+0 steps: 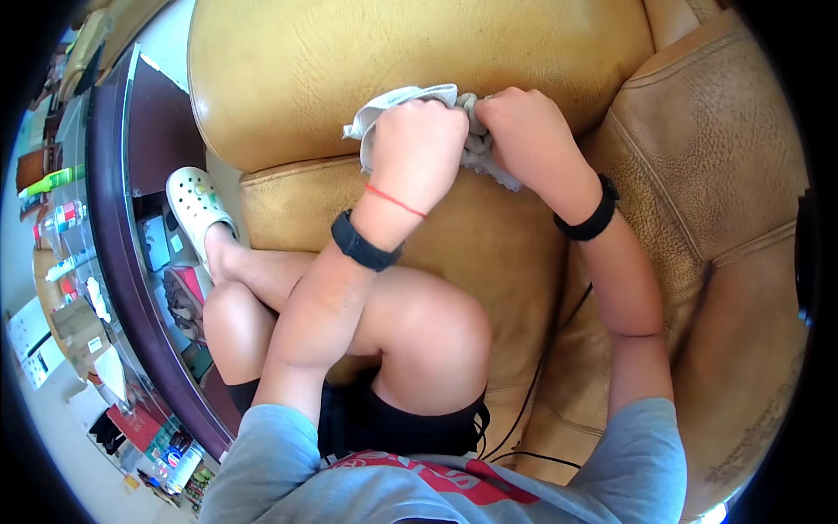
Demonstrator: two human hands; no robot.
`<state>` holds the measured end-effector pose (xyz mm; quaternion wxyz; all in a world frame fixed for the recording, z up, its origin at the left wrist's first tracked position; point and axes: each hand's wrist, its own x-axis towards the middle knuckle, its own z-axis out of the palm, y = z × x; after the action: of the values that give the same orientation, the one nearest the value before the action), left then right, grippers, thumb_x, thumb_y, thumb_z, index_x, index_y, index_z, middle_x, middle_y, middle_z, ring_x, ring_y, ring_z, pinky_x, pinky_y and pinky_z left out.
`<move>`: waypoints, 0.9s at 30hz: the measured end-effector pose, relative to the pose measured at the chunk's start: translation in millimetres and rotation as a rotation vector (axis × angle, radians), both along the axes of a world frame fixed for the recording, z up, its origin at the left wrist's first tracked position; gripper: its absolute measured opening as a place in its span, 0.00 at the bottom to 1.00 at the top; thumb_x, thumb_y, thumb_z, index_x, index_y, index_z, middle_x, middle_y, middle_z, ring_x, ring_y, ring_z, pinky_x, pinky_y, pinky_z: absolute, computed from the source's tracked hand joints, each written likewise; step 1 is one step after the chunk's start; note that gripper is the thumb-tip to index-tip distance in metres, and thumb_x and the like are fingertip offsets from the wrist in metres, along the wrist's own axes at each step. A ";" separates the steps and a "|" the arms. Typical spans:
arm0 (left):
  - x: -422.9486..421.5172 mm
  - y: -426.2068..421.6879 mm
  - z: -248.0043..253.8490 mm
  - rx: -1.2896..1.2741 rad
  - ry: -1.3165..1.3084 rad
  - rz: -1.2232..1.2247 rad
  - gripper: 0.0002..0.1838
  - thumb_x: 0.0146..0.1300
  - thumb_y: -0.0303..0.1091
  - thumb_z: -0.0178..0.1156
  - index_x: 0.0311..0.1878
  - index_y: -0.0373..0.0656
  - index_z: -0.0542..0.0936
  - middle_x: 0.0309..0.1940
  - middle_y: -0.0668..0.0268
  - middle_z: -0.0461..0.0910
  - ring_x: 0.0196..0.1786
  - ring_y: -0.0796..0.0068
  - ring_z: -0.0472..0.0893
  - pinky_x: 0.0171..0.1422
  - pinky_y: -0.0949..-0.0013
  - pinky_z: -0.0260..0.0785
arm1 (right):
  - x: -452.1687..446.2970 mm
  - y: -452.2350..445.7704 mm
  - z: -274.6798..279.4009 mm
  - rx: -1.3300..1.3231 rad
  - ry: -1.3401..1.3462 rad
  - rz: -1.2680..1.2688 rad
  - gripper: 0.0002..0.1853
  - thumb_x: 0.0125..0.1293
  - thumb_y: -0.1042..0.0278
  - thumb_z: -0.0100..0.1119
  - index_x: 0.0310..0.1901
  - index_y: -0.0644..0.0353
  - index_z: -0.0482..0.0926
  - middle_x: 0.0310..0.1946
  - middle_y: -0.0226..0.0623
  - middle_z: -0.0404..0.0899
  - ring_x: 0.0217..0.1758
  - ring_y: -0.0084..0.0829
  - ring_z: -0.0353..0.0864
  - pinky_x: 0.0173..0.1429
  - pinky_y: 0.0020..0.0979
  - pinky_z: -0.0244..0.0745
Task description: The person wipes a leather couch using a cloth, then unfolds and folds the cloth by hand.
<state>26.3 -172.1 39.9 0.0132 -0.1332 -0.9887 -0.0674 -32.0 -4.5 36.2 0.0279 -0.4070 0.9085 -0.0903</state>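
A light grey-white cloth (398, 96) is bunched up over the tan leather seat, near the seam between two cushions. My left hand (422, 137) is closed in a fist on its left part, with a loose flap sticking out to the left. On the right, my right hand (525, 129) is closed on the other end. Between the two fists the cloth is twisted and lumpy, and a frayed edge hangs below. The fingertips of both hands are hidden under the fists.
The tan leather sofa (419, 52) spreads beneath, its backrest on the right. A dark-framed glass table (113, 175) with bottles and boxes stands at the left. My crossed legs are below, one foot in a white clog (199, 205). A black cable (537, 375) lies on the sofa.
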 end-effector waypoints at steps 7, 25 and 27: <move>6.9 0.0 -17.9 0.113 -0.466 -0.011 0.08 0.50 0.29 0.69 0.36 0.46 0.89 0.36 0.49 0.87 0.41 0.48 0.88 0.49 0.52 0.82 | 8.9 2.1 -13.3 0.111 -0.168 0.074 0.04 0.51 0.74 0.67 0.29 0.59 0.88 0.30 0.48 0.87 0.35 0.50 0.89 0.41 0.44 0.86; -9.7 -6.9 1.9 0.393 0.210 0.130 0.11 0.50 0.26 0.70 0.38 0.40 0.83 0.30 0.52 0.84 0.37 0.47 0.84 0.45 0.53 0.79 | -10.4 -5.8 19.2 -0.484 0.179 -0.210 0.07 0.54 0.82 0.60 0.36 0.61 0.80 0.33 0.43 0.80 0.40 0.50 0.83 0.43 0.46 0.80; -6.7 -0.8 5.3 0.400 0.132 0.121 0.09 0.49 0.24 0.69 0.36 0.39 0.83 0.31 0.51 0.84 0.38 0.47 0.85 0.46 0.51 0.80 | -10.4 -4.0 19.3 -0.403 0.110 -0.197 0.06 0.53 0.81 0.60 0.34 0.62 0.80 0.33 0.44 0.81 0.40 0.50 0.83 0.42 0.47 0.81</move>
<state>19.6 -172.9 45.2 0.1079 -0.0725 -0.9588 -0.2524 -42.4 -8.5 55.6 -0.1122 -0.3179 0.9076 -0.2500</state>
